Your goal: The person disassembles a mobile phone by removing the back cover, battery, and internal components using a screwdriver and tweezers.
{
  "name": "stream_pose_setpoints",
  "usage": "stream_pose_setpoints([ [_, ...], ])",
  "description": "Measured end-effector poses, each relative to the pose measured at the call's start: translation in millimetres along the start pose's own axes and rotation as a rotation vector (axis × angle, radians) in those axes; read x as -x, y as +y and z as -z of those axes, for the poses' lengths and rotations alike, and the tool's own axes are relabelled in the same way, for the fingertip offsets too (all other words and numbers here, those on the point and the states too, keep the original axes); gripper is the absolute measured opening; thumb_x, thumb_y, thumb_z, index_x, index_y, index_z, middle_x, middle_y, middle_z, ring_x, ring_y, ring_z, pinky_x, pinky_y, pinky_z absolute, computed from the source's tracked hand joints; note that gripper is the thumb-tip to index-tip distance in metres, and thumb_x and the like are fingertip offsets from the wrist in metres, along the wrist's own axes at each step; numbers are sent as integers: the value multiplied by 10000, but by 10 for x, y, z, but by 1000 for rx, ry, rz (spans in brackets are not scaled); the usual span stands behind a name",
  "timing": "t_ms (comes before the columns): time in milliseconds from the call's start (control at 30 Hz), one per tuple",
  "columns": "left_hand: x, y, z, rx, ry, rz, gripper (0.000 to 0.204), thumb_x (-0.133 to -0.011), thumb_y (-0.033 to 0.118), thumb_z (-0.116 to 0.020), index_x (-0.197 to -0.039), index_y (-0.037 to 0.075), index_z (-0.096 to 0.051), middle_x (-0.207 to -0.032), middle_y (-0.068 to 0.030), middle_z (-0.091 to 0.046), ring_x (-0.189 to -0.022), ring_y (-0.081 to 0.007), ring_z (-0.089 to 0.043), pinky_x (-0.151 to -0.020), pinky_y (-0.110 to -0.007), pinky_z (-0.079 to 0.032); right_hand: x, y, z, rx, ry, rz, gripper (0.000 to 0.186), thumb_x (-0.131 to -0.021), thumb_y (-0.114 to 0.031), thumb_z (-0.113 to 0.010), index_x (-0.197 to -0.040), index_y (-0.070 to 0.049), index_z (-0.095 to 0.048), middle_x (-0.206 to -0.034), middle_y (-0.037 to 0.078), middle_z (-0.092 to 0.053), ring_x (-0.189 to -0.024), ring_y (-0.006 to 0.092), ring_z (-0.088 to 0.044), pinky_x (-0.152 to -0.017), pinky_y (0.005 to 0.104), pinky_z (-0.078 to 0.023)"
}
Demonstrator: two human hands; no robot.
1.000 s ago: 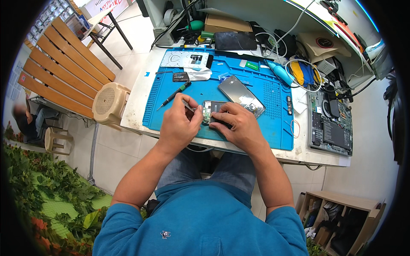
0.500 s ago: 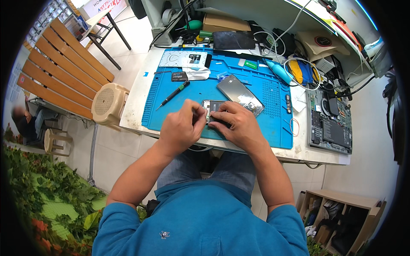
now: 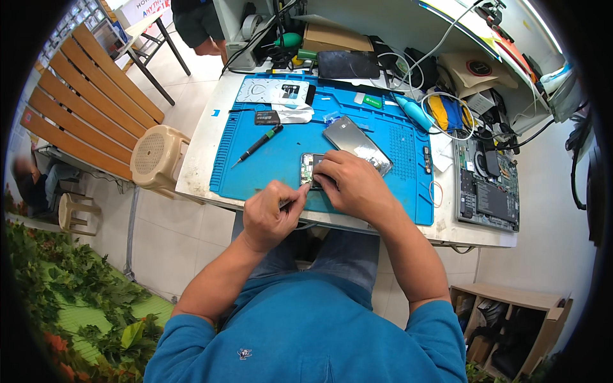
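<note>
An opened phone (image 3: 308, 165) lies near the front edge of the blue repair mat (image 3: 287, 140), its green circuit board bare at the left end. My right hand (image 3: 354, 182) covers its right part, thumb and fingers closed on it. Beside its lower left corner, my left hand (image 3: 273, 214) is closed in a pinch; whatever sits between those fingers is too small to make out. A silver phone back cover (image 3: 359, 142) rests just behind my right hand. To the left lie a black screwdriver (image 3: 257, 145) and a black phone battery (image 3: 267, 117).
A white phone-shaped panel (image 3: 271, 91) and a dark phone (image 3: 348, 64) lie toward the back. At right stand an opened laptop (image 3: 488, 191) and a blue tool handle (image 3: 414, 113) with a looping cable. A plastic stool (image 3: 153, 153) is left of the table; a person's legs (image 3: 199, 29) show behind.
My left hand has moved down and toward me, off the phone's left end, uncovering more of the circuit board. My right hand stays on the phone. A person's legs have appeared at the back.
</note>
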State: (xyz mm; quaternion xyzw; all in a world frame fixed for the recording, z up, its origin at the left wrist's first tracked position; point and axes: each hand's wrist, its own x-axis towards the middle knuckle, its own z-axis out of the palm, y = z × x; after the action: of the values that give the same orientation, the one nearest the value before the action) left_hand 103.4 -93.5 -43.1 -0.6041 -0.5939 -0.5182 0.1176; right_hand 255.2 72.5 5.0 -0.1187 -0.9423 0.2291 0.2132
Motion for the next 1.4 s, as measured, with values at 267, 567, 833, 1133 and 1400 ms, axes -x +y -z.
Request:
stream_pose_setpoints([
  [267,3,11,-35,46,60,36,356,-922,-25,-927,-950,62,-584,-732,-61,-644,-531,-182,-630,-484,-344,-466,-137,30,68,-17,-93,-7,126,-973,-100,-745,-1076,-39,-786,-1023,153,-713,-1029,400,-734,-890,526,-596],
  [567,-24,42,-45,51,77,128,338,-941,-15,-916,-946,64,-588,-735,-61,-649,-538,-184,-643,-493,-332,-481,-272,50,43,-78,-164,-30,112,-954,-65,-764,-1043,-12,-805,-1030,169,-722,-964,413,-728,-853,498,-582],
  [833,114,21,-38,26,88,11,404,-876,-67,-946,-965,66,-575,-774,-84,-681,-592,-218,-679,-513,-333,-498,-303,48,45,-125,-215,-73,75,-940,-26,-747,-996,3,-787,-1017,172,-744,-970,400,-734,-865,500,-583],
  [1133,119,16,-50,43,109,4,400,-873,-61,-950,-981,64,-586,-775,-85,-690,-595,-219,-686,-517,-331,-505,-315,18,42,-103,-238,-129,117,-946,-12,-742,-1056,13,-775,-1009,186,-749,-988,390,-749,-894,490,-595],
  [1400,-15,66,12,46,69,191,326,-949,1,-915,-939,45,-593,-748,-77,-688,-550,-226,-683,-513,-342,-511,-290,-11,30,-106,-219,-169,102,-942,-16,-745,-1032,26,-767,-1013,192,-754,-984,380,-757,-883,484,-595],
])
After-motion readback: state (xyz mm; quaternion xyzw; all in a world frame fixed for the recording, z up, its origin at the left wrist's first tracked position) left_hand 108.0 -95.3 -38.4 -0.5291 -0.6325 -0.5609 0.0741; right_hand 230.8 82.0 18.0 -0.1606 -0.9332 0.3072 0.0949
